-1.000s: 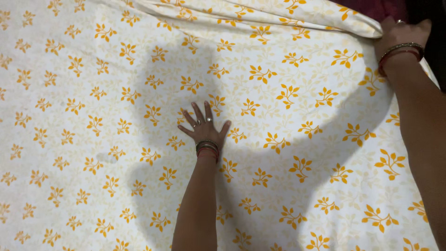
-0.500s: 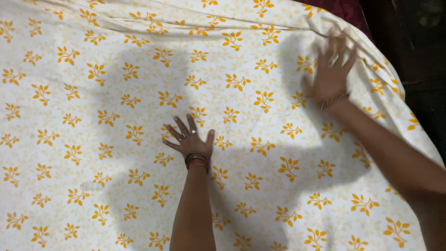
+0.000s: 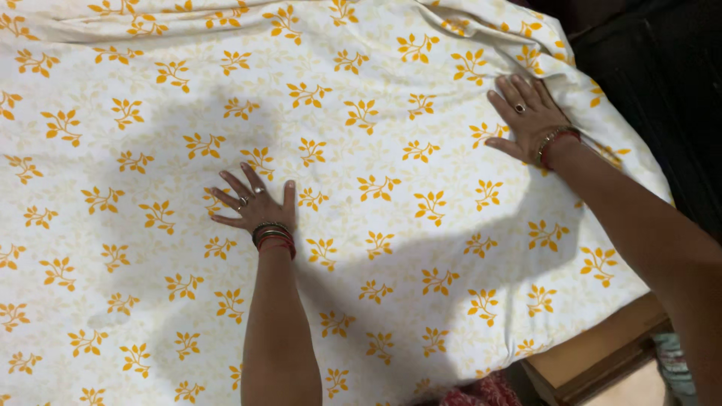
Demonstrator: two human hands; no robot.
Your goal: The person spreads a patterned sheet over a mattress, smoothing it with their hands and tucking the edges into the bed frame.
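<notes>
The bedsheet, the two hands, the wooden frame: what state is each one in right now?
Bedsheet: spread flat, bunched along the far edge.
Left hand: open, palm down on the sheet, fingers spread.
Right hand: open, flat near the sheet's right edge.
Wooden frame: corner uncovered.

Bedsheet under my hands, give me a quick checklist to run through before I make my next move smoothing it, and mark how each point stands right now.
1. Left hand flat, fingers spread on the bedsheet: ok.
2. Right hand flat near the sheet's right edge: ok.
3. Cloth between the two hands lying smooth: ok.
4. Far edge flat: not ok, a rumpled fold runs along the top.
5. Far right corner tidy: not ok, it is bunched.
6. Near right corner covering the wooden frame: not ok, bare wood shows.
</notes>
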